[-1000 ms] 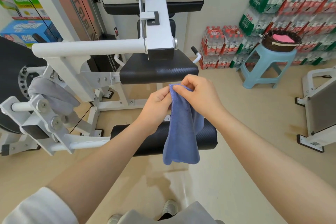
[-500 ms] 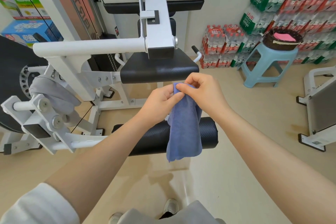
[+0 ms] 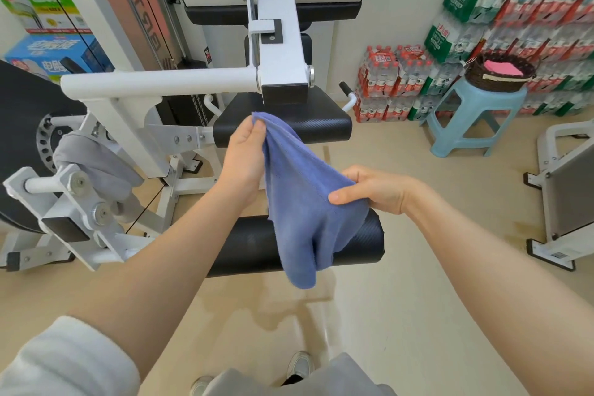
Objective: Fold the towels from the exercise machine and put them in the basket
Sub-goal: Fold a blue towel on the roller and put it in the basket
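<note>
Above the glossy beige floor (image 3: 401, 315), the soft blue microfibre towel (image 3: 302, 202) hangs between both hands: left hand (image 3: 244, 161) pinches its top corner, right hand (image 3: 376, 191) grips its edge. The dark woven basket (image 3: 496, 79) sits on a light-blue plastic stool (image 3: 475, 116) by stacked bottled-water packs (image 3: 395, 80).

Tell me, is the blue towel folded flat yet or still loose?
Still loose. The blue towel hangs in the air, the left hand pinching its top corner and the right hand gripping its side; the lower end droops bunched.

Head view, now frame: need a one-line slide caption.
Left hand and right hand hold a blue towel mid-fold before the exercise machine; the basket waits on a stool.
</note>
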Motion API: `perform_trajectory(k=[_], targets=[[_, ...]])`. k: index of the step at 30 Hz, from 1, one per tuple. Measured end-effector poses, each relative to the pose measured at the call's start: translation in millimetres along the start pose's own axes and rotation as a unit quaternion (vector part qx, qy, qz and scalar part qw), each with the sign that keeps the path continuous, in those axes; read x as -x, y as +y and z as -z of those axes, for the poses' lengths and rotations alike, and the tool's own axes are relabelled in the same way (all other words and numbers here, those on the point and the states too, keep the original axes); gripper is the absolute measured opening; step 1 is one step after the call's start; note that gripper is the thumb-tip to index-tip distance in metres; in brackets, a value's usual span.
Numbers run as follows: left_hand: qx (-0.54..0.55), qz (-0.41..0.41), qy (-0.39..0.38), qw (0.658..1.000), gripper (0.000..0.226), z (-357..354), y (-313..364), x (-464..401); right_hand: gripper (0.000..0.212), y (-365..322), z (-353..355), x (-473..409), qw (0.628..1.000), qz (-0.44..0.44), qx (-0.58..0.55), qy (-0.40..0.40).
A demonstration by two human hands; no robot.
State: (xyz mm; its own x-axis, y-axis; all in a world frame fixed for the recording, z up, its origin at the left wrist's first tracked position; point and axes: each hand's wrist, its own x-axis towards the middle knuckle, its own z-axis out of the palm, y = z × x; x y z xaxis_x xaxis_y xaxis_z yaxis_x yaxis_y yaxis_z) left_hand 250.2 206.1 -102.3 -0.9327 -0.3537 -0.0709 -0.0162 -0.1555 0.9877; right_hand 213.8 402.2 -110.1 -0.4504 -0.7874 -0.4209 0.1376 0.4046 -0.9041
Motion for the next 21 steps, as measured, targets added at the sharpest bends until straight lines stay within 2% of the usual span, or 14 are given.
perform_trajectory(k=[3,4,6,7,8,10,12,14,16,18,21], targets=[[0.052,0.018,0.056,0.997,0.025,7.1,5.1,-7.2,0.008,4.6,-4.8,0.2,0.996,-0.072,-0.027,-0.054],[0.056,0.018,0.063,0.996,0.024,10.8,6.2,-9.6,0.008,6.1,-6.5,0.3,0.994,-0.098,0.003,-0.052],[0.035,0.012,0.063,0.997,0.023,16.9,7.4,-11.6,0.012,6.1,-8.3,-0.7,0.972,-0.156,0.172,-0.025],[0.011,0.008,0.06,0.998,0.024,18.2,7.0,-11.3,0.018,6.3,-7.4,-2.9,0.939,-0.182,0.291,0.0],[-0.017,0.004,0.058,0.998,0.025,19.8,5.0,-11.3,0.026,7.1,-6.5,-5.6,0.887,-0.193,0.417,0.036],[-0.045,-0.003,0.06,0.997,0.028,21.4,2.5,-9.5,0.031,7.9,-6.4,-9.7,0.763,-0.163,0.613,0.122],[-0.046,-0.002,0.069,0.997,0.029,24.3,-0.3,-9.0,0.019,9.9,-5.3,-12.2,0.69,-0.134,0.69,0.176],[-0.062,0.002,0.079,0.995,0.028,27.1,-3.2,-8.1,0.011,12.3,-4.2,-13.8,0.643,-0.141,0.728,0.192],[-0.07,0.025,0.102,0.992,0.026,30.1,-5.3,-9.5,0.011,16.6,-2.7,-15.8,0.616,-0.165,0.746,0.193],[-0.068,0.049,0.127,0.988,0.03,32.8,-5.4,-10.9,0.013,20.9,-3.1,-17.3,0.608,-0.187,0.748,0.19],[-0.065,0.043,0.141,0.987,0.026,38.4,-3.2,-10.1,0.019,22.2,-3.6,-17.5,0.64,-0.154,0.715,0.237]])
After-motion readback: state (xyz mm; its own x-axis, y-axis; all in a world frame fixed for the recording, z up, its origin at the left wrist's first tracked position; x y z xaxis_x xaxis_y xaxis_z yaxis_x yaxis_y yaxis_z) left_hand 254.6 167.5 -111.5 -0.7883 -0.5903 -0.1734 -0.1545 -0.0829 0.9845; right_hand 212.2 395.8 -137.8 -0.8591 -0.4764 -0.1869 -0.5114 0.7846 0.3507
